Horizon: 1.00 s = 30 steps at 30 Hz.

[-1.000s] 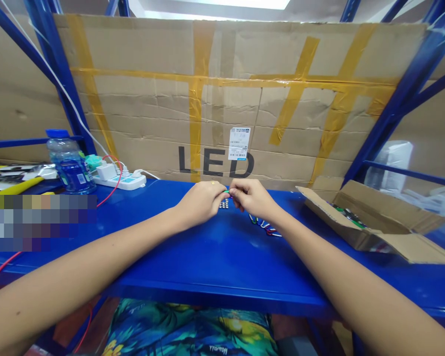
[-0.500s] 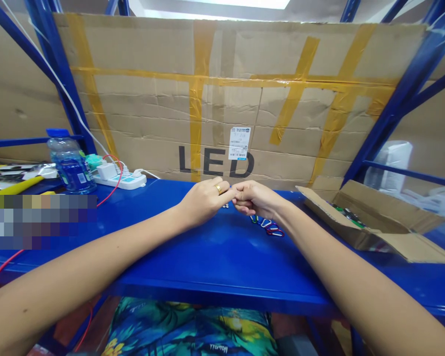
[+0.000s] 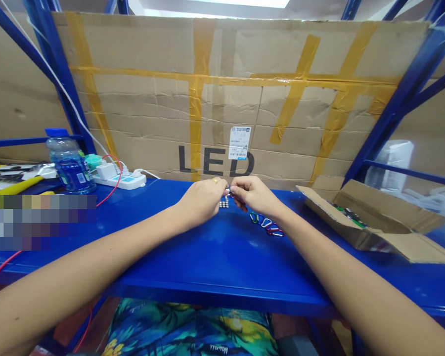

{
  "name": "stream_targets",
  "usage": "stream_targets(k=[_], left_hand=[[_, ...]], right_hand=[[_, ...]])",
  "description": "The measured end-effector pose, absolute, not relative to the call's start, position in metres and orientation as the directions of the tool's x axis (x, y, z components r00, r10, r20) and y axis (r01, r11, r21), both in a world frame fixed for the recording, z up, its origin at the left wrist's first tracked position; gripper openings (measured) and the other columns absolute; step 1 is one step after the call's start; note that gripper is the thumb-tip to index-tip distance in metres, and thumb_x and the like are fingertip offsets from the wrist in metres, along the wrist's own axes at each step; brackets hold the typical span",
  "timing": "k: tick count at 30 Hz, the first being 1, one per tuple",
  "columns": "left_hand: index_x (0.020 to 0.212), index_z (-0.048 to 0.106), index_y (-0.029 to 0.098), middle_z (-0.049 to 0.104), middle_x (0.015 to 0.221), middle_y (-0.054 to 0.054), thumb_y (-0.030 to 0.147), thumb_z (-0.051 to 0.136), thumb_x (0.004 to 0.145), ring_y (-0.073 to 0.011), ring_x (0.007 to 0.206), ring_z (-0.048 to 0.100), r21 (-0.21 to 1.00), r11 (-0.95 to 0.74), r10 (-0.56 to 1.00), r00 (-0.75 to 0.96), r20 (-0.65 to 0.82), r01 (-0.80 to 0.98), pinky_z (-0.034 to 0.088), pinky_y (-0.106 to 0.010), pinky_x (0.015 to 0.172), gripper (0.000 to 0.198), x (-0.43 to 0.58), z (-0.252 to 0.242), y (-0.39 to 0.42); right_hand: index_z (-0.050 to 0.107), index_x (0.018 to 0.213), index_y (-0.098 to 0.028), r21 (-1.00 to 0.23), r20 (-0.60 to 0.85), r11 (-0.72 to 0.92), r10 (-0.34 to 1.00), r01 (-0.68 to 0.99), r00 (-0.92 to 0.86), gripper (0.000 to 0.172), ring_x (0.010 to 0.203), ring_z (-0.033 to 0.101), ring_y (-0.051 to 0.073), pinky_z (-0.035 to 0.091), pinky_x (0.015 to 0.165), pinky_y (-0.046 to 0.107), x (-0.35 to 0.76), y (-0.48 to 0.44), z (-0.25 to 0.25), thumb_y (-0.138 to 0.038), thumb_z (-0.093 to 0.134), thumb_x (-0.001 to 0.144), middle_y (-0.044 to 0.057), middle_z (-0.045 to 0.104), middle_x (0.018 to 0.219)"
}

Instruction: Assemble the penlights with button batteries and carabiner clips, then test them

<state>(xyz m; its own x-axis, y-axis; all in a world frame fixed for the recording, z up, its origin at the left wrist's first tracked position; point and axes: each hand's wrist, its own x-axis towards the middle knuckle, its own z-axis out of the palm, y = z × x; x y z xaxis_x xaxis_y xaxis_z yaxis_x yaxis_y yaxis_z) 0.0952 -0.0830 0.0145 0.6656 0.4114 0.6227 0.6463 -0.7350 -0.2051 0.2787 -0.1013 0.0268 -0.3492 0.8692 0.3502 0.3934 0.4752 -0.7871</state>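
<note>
My left hand (image 3: 202, 199) and my right hand (image 3: 252, 194) meet above the blue shelf (image 3: 222, 252), both with fingers pinched together around a small item I cannot make out between them. A gold ring shows on the left hand. Directly below the fingertips lies a little cluster of small silver metal pieces (image 3: 224, 202). Several coloured carabiner clips (image 3: 267, 225) lie on the shelf just under my right wrist.
An open cardboard box (image 3: 374, 222) holding dark and green items stands at the right. A water bottle (image 3: 69, 163), a white power strip (image 3: 120, 180) with red and white cables, and yellow-black packets sit at the left. A taped cardboard sheet marked LED forms the back wall.
The hands parted slightly and lifted a little, so the silver pieces beneath the fingertips show again. The arms stay in place.
</note>
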Motion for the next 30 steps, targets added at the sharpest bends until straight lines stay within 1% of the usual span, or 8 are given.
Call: stream_targets(k=[5,8,14,18,21,23,27,30], left_hand=[[0.097,0.058,0.013,0.068,0.092,-0.010,0.019,0.046,0.094,-0.0222,0.080,0.066,-0.110,-0.798,0.402,0.658,0.637,0.593,0.052,-0.035,0.069,0.014,0.093,0.011,-0.079],[0.097,0.055,0.014,0.065,0.091,-0.009,0.018,0.047,0.093,-0.0201,0.082,0.064,-0.121,-0.835,0.341,0.677,0.652,0.537,0.052,-0.033,0.070,0.010,0.092,0.009,-0.077],[0.087,0.057,0.012,0.061,0.084,-0.011,0.012,0.034,0.097,-0.0186,0.073,0.057,-0.495,-0.732,0.058,0.766,0.640,0.468,0.047,-0.030,0.060,0.025,0.094,0.011,-0.079],[0.078,0.057,0.015,0.061,0.078,-0.008,0.012,0.035,0.098,-0.0168,0.069,0.054,-0.616,-0.687,-0.083,0.800,0.594,0.386,0.046,-0.030,0.061,0.030,0.095,0.017,-0.083],[0.075,0.056,0.016,0.059,0.075,-0.007,0.012,0.036,0.098,-0.0165,0.070,0.054,-0.638,-0.687,-0.113,0.816,0.567,0.348,0.047,-0.031,0.064,0.031,0.094,0.020,-0.084],[0.080,0.057,0.015,0.061,0.081,-0.008,0.013,0.035,0.098,-0.0165,0.073,0.056,-0.626,-0.696,-0.106,0.812,0.574,0.352,0.050,-0.031,0.068,0.029,0.093,0.021,-0.084],[0.110,0.054,0.011,0.059,0.108,-0.014,0.015,0.035,0.096,-0.0193,0.091,0.062,-0.498,-0.744,-0.004,0.741,0.671,0.446,0.055,-0.034,0.077,0.024,0.093,0.018,-0.084],[0.115,0.051,0.009,0.050,0.127,-0.020,0.012,0.031,0.095,-0.0225,0.103,0.061,-0.387,-0.751,0.109,0.678,0.726,0.535,0.055,-0.040,0.088,0.029,0.096,0.017,-0.085]], right_hand=[[0.049,0.067,-0.019,-0.838,0.319,0.451,0.862,0.308,-0.393,0.022,0.039,0.047,0.009,0.038,0.040,0.021,0.280,-0.100,0.022,-0.026,0.052,0.088,-0.003,0.052,0.047],[0.048,0.064,-0.019,-0.889,0.279,0.393,0.870,0.233,-0.406,0.024,0.039,0.045,0.009,0.036,0.038,0.020,0.281,-0.099,0.021,-0.027,0.056,0.085,-0.004,0.049,0.045],[0.045,0.061,-0.018,-0.996,0.071,0.083,0.905,0.011,-0.419,0.018,0.040,0.038,0.007,0.024,0.035,0.017,0.281,-0.098,0.024,-0.012,0.058,0.072,-0.004,0.042,0.047],[0.044,0.061,-0.017,-0.997,-0.045,-0.070,0.891,-0.038,-0.452,0.014,0.040,0.035,0.005,0.019,0.035,0.016,0.282,-0.098,0.027,-0.008,0.054,0.063,-0.004,0.040,0.051],[0.045,0.061,-0.017,-0.999,-0.001,-0.020,0.891,-0.037,-0.453,0.013,0.041,0.035,0.006,0.021,0.036,0.017,0.282,-0.100,0.029,-0.010,0.056,0.065,-0.004,0.041,0.050],[0.047,0.062,-0.017,-0.998,0.054,0.059,0.893,-0.003,-0.446,0.013,0.041,0.037,0.007,0.025,0.037,0.018,0.281,-0.102,0.029,-0.012,0.057,0.070,-0.005,0.040,0.048],[0.047,0.063,-0.018,-0.980,0.157,0.193,0.894,0.045,-0.420,0.017,0.041,0.041,0.008,0.032,0.038,0.020,0.279,-0.103,0.026,-0.017,0.056,0.078,-0.005,0.039,0.046],[0.046,0.065,-0.019,-0.952,0.258,0.303,0.876,0.050,-0.408,0.023,0.040,0.043,0.008,0.035,0.039,0.021,0.279,-0.101,0.023,-0.025,0.056,0.085,-0.005,0.045,0.048]])
